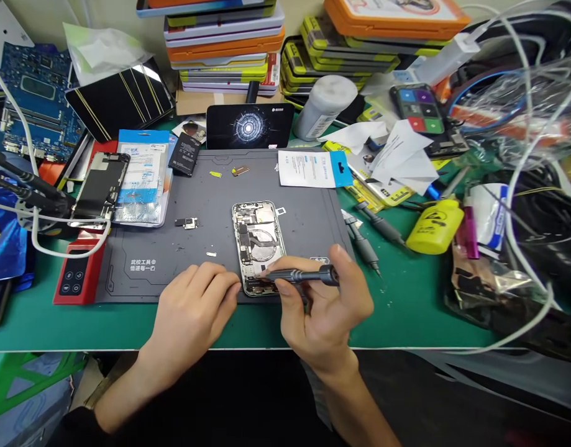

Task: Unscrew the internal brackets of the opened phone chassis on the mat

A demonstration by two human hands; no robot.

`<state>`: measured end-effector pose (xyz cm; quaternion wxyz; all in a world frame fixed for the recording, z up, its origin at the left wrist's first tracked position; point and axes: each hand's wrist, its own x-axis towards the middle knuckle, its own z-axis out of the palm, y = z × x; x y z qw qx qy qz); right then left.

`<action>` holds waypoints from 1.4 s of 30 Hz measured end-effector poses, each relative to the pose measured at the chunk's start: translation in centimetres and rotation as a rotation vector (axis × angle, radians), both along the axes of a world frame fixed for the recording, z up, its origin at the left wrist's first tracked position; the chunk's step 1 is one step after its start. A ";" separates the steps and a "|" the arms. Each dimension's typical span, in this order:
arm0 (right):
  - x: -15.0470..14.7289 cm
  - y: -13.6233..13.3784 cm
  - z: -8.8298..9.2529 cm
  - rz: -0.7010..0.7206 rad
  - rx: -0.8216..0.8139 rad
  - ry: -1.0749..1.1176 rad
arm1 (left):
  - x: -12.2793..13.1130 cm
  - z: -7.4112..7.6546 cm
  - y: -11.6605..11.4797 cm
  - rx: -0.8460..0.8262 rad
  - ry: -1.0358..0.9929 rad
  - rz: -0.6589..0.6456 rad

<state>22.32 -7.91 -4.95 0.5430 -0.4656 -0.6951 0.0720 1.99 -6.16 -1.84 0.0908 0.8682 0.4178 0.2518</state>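
Note:
An opened phone body with its insides exposed lies face up on a dark grey work mat. My right hand is closed round a dark screwdriver, its tip at the phone's lower end. My left hand rests curled on the mat, its fingers touching the phone's lower left corner. Small loose parts lie on the mat to the left of the phone.
A removed phone screen lies at the left on blue packets. Two more screwdrivers and a yellow bottle sit right of the mat. Stacked cases, a white bottle, papers and tangled cables crowd the back and right.

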 end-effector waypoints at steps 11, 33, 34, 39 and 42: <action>-0.1 0.4 1.0 -0.021 0.089 -0.248 | 0.1 0.0 0.0 -0.009 -0.013 -0.009; 0.0 0.1 0.9 -0.001 0.116 -0.262 | 0.1 -0.2 0.0 0.012 -0.023 -0.001; 0.0 0.1 0.9 0.006 0.112 -0.262 | 0.2 -0.2 0.0 0.013 -0.025 0.001; -0.1 0.2 1.1 -0.012 0.118 -0.263 | 0.1 -0.1 0.0 0.004 -0.026 0.005; -0.2 0.1 1.1 -0.055 0.133 -0.236 | 0.1 -0.1 0.0 -0.001 -0.020 0.010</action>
